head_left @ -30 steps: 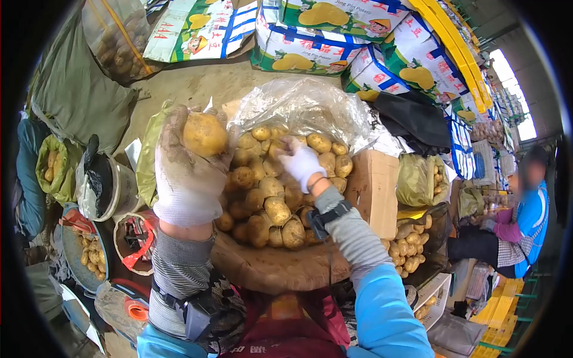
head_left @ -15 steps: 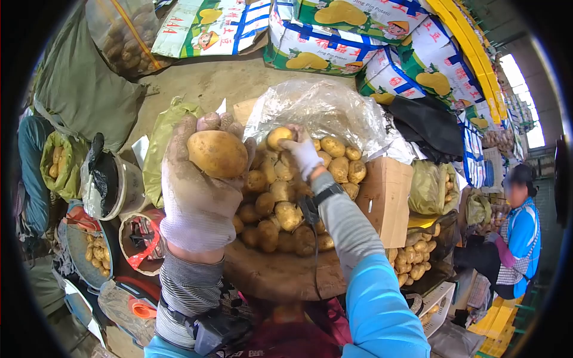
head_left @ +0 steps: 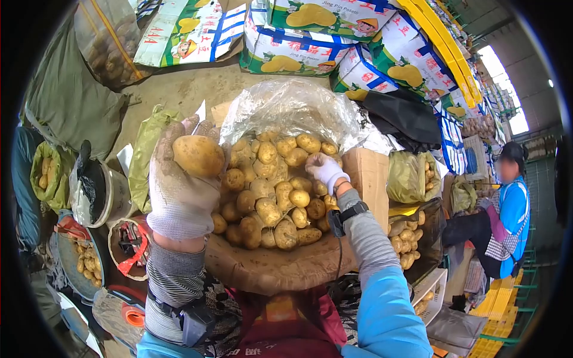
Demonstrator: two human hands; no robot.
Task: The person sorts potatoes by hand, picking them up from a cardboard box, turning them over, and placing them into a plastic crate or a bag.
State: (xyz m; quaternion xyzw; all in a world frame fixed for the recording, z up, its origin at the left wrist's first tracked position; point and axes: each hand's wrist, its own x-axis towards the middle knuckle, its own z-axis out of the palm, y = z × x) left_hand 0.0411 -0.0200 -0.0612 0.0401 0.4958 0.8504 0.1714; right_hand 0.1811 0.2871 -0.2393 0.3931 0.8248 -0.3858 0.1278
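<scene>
Cupping one large potato (head_left: 199, 156) in the left hand (head_left: 180, 190), palm up with fingers half curled, just left of the potato pile (head_left: 268, 210). Reaching with the right hand (head_left: 327, 170) to the pile's right side, with fingers bent nearly together, contents impossible to tell; right of that grip, a cardboard flap (head_left: 366, 179); beyond, clear plastic (head_left: 292, 108).
</scene>
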